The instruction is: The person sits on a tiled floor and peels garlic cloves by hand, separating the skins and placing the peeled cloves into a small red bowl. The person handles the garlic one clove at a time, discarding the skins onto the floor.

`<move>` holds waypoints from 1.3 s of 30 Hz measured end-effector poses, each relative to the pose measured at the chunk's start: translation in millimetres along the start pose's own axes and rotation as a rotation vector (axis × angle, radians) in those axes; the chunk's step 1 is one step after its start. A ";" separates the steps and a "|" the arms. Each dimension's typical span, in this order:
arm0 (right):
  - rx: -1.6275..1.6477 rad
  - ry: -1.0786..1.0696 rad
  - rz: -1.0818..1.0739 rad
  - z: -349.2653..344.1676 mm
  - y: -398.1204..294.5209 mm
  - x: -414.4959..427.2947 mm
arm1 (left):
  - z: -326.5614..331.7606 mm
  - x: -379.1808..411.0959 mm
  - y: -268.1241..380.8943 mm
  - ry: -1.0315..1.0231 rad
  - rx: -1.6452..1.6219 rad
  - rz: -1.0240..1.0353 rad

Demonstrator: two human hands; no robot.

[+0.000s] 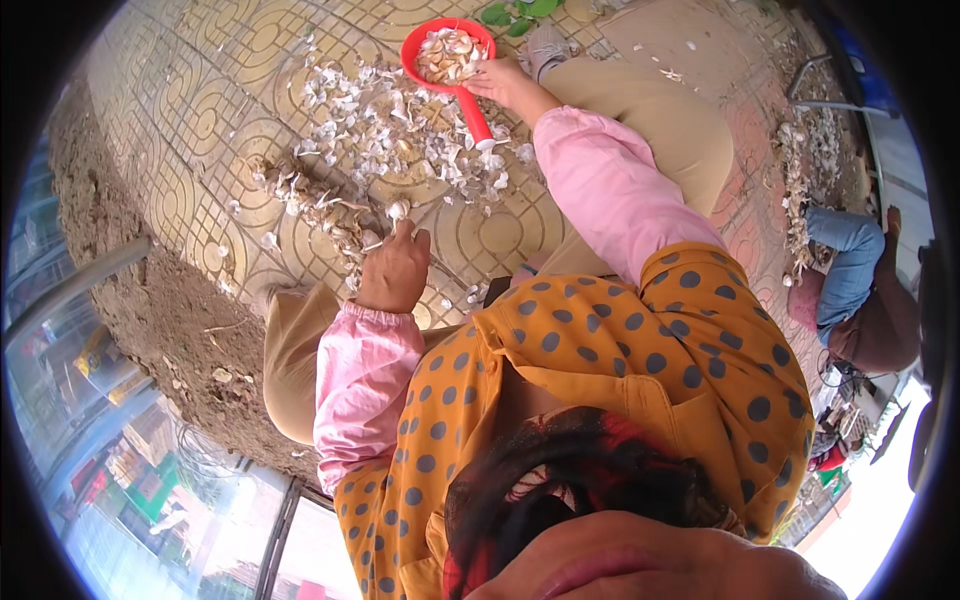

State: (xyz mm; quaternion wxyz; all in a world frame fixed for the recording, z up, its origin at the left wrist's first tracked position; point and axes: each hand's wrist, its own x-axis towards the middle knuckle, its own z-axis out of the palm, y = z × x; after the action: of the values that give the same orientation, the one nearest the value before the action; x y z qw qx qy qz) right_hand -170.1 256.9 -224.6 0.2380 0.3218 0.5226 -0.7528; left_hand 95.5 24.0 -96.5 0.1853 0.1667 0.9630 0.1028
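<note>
My left hand (394,266) grips a garlic bulb (398,209) by its lower part, with a dry stem piece poking out beside the fingers. Just left of it, a braid of garlic with dried stalks (322,210) lies on the paving. A red plastic scoop (472,120) with a white-tipped handle rests farther forward, its bowl holding many garlic cloves (448,56). My right hand (501,84) is at the bowl's right rim near the handle, fingertips over the edge by the cloves; whether they pinch anything is not clear. Papery garlic skins (382,131) cover the paving between.
Bare soil (172,337) and a metal pole (82,289) border the paving at left. Green leaves (521,15) lie beyond the scoop, near my right shoe (547,49). At far right another person in jeans (847,255) sits by a second row of garlic (795,195).
</note>
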 end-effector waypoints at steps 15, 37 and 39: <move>-1.819 -0.763 -1.202 81.2 244.6 -59.2 | -93.7 -64.4 -82.2 0.458 0.016 -0.516; -1.166 -1.053 -0.826 155.1 -18.6 -217.1 | -87.9 -36.8 -48.9 0.330 -1.401 -0.262; -1.084 -0.964 -1.176 135.1 -16.5 -240.1 | -98.3 -36.5 -29.5 0.368 -1.717 -0.185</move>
State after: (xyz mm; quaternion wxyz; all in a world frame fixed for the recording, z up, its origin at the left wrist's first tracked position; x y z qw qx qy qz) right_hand -50.3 140.8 -4.8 0.1275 -0.4963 0.7264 -0.4579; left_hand 80.6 -29.7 -3.0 0.0962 -0.1280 0.5776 0.8005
